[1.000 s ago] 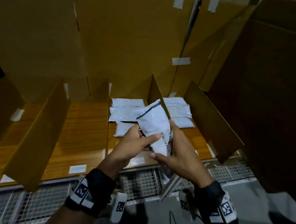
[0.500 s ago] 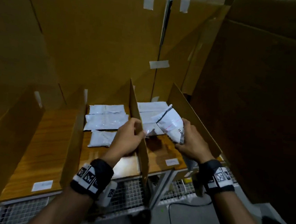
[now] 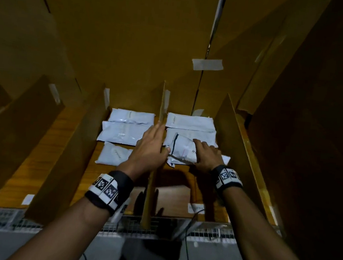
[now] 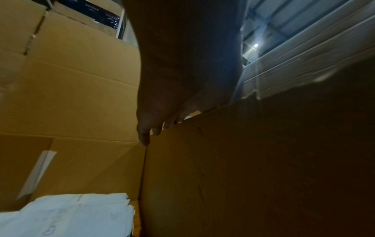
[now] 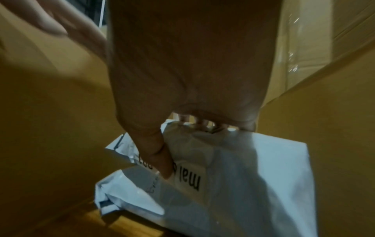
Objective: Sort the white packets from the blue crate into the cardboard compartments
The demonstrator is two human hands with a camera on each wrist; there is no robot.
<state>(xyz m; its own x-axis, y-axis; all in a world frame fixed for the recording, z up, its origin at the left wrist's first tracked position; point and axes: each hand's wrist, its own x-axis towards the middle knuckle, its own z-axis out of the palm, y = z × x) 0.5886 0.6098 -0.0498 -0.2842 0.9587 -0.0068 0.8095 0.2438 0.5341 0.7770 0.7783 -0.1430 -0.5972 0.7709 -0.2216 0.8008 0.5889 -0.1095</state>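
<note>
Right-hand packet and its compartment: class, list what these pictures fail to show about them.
- Packet print: in the right wrist view the thumb covers part of it; in the head view it is too small.
- Packets beneath it: the count is unclear, since the right hand and the packet overlap them.
- Left hand fingertips: the divider hides them in the head view.

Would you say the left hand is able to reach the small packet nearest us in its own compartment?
Probably yes: the left hand rests on the divider, holds nothing, and the small packet lies uncovered just beside it.
</note>
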